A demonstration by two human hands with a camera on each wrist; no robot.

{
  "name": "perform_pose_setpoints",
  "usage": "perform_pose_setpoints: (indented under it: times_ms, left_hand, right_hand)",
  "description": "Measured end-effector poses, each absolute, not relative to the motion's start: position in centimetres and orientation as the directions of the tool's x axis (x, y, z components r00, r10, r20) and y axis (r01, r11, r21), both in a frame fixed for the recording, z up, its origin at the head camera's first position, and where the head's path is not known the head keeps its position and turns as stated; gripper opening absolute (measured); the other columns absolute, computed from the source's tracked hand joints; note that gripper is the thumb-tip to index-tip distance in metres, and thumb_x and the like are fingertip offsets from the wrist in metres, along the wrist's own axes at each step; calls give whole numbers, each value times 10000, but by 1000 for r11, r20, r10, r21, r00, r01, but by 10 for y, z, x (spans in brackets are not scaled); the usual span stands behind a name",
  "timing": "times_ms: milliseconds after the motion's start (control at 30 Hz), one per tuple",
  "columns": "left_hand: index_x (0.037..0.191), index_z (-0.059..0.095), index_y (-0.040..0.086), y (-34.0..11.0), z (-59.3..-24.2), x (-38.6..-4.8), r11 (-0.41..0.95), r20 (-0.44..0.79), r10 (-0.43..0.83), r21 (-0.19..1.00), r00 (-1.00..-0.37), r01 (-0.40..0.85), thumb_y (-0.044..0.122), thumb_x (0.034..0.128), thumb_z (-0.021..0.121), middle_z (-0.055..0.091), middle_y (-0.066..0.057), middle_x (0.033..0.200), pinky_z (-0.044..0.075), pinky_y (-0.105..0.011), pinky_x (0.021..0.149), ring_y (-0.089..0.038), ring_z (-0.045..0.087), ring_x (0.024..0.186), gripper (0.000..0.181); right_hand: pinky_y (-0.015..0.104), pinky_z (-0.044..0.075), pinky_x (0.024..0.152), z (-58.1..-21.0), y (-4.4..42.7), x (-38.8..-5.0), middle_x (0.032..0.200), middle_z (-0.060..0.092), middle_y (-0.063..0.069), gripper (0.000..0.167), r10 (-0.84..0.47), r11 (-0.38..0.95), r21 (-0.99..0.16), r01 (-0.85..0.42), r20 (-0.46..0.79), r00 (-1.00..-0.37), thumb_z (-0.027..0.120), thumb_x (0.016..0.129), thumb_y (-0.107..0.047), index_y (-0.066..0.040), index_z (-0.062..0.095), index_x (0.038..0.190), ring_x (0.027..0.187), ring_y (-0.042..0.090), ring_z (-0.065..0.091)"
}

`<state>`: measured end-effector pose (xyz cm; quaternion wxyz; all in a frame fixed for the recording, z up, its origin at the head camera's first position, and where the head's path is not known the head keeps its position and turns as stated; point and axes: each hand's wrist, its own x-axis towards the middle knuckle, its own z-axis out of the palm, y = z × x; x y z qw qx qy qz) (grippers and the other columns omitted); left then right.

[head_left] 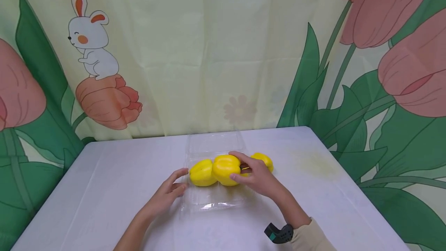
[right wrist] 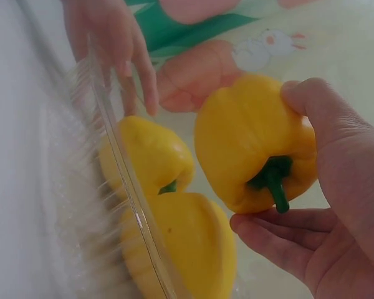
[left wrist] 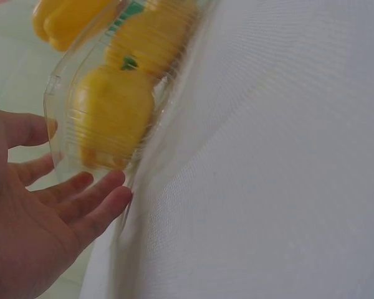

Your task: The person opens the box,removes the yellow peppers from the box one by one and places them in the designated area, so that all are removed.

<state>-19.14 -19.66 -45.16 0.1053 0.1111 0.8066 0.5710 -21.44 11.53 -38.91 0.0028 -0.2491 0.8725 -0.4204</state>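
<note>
My right hand [head_left: 259, 175] grips a yellow bell pepper [head_left: 225, 169] between thumb and fingers, raised over a clear plastic container [head_left: 212, 200]. The right wrist view shows the green stem [right wrist: 275, 180] of this pepper pointing toward the palm. Another yellow pepper [head_left: 202, 172] lies at the container's left end, and a second pepper [right wrist: 184, 243] sits beside it inside. Against the container's left wall rest the fingertips of my left hand [head_left: 165, 195], its fingers spread and loosely bent. Partly hidden behind the right hand is one more pepper [head_left: 263, 160]; whether it lies inside the container I cannot tell.
The container's clear lid [head_left: 216, 142] lies folded back toward the far edge of the white-covered table [head_left: 115, 181]. A printed curtain [head_left: 174, 49] hangs behind the table. A dark band [head_left: 278, 233] is on the right wrist.
</note>
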Motion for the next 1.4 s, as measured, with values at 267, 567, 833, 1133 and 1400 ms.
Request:
perform_pose_setpoints:
  times_ms: [267, 567, 833, 1133, 1400]
  left_hand:
    - [1465, 350, 145, -196, -452, -193, 329, -44, 294, 942, -955, 58, 168, 995, 523, 328, -144, 1547, 525, -362, 978, -346, 538, 1259, 501]
    - [1462, 365, 159, -194, -450, -191, 329, -62, 258, 944, -964, 27, 161, 988, 533, 342, -124, 1545, 521, -399, 985, -325, 555, 1242, 503]
    - [1462, 365, 167, -194, -449, -190, 324, -72, 252, 946, -965, 14, 163, 988, 533, 340, -112, 1548, 519, -400, 988, -329, 539, 1263, 502]
    - [1469, 354, 156, -194, -447, -190, 323, -75, 250, 946, -965, 10, 149, 991, 525, 334, -108, 1552, 507, -415, 1006, -327, 531, 1275, 507]
    - [1468, 360, 170, -193, -447, -189, 329, -80, 243, 944, -967, 5, 162, 986, 537, 338, -110, 1551, 516, -406, 995, -315, 549, 1255, 514]
  right_hand:
    - [351, 570, 886, -391, 118, -215, 1257, 632, 34, 604, -421, 525, -742, -417, 199, -885, 702, 870, -383, -219, 483, 1408, 1022, 175, 632]
    - [405, 566, 897, -393, 120, -215, 1238, 629, 44, 607, -410, 521, -754, -401, 191, -892, 711, 863, -382, -226, 483, 1403, 1027, 193, 635]
    - [352, 573, 882, -391, 126, -215, 1225, 623, 28, 609, -383, 543, -748, -382, 184, -905, 718, 854, -398, -257, 487, 1399, 1019, 170, 627]
    - [359, 578, 869, -390, 138, -215, 1221, 620, 35, 583, -370, 556, -735, -389, 200, -907, 719, 858, -375, -264, 499, 1386, 1000, 182, 633]
    - [305, 583, 848, -392, 150, -216, 1241, 628, 51, 583, -349, 579, -722, -379, 201, -915, 713, 863, -383, -256, 495, 1389, 997, 191, 649]
